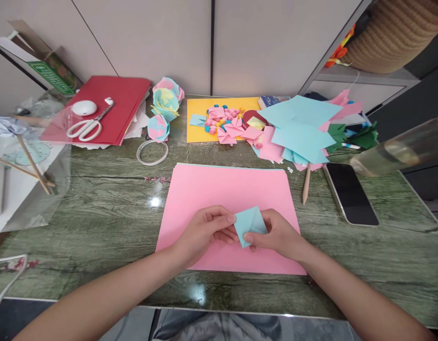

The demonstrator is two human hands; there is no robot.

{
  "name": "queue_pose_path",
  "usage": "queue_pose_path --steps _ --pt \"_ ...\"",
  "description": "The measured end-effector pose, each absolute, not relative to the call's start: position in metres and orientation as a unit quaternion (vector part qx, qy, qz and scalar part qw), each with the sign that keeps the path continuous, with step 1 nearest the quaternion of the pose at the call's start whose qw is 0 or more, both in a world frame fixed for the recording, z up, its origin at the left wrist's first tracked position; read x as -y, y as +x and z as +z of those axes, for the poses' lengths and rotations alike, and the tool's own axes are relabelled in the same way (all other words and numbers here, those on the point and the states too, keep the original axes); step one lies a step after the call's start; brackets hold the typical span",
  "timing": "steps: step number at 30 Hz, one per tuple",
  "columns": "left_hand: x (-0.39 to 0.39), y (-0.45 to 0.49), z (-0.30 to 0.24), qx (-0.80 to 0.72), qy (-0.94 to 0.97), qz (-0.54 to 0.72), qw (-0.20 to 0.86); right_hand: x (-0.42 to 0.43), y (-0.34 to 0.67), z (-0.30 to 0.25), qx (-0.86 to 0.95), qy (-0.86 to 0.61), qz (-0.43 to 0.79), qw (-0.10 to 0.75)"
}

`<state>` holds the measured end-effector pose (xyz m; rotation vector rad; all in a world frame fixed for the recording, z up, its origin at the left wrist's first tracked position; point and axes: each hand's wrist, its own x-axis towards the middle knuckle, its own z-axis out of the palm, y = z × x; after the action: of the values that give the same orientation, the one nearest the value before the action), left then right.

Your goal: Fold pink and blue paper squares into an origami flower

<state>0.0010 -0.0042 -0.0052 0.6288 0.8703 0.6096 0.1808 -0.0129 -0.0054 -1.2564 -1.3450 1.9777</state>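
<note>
Glossy green wood-grain table (108, 203) is reflecting two white light spots (155, 201); flat pale-grey panels (258, 47) are standing behind; grey shelf (400, 76) is showing upper right.

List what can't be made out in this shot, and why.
Back of the folded blue paper: head view, faces away from the camera.
Right hand, most fingers: head view, behind that paper.
What lies under the pink sheet: head view, covered by it except a thin far edge.
Brown basket: head view, cut off by the picture's edge.
Print on the green box: head view, too small.
</note>
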Motion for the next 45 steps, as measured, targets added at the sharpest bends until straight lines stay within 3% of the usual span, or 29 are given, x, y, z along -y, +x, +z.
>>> queue_pose_path --steps 15,22,34,45 --pt "0.005 0.002 -0.011 -0.411 0.268 0.273 0.827 0.012 0.178 -0.001 0.489 -0.446 0.72 0.206" --pt "0.005 0.002 -0.006 -0.418 0.3 0.294 0.805 0.016 0.176 -0.002 0.516 -0.502 0.665 0.197" --pt "0.005 0.001 -0.008 -0.426 0.247 0.332 0.805 0.017 0.175 -0.002 0.509 -0.485 0.671 0.236" --pt "0.005 0.0 -0.008 -0.403 0.246 0.34 0.813 0.021 0.171 -0.01 0.665 -0.553 0.443 0.235"
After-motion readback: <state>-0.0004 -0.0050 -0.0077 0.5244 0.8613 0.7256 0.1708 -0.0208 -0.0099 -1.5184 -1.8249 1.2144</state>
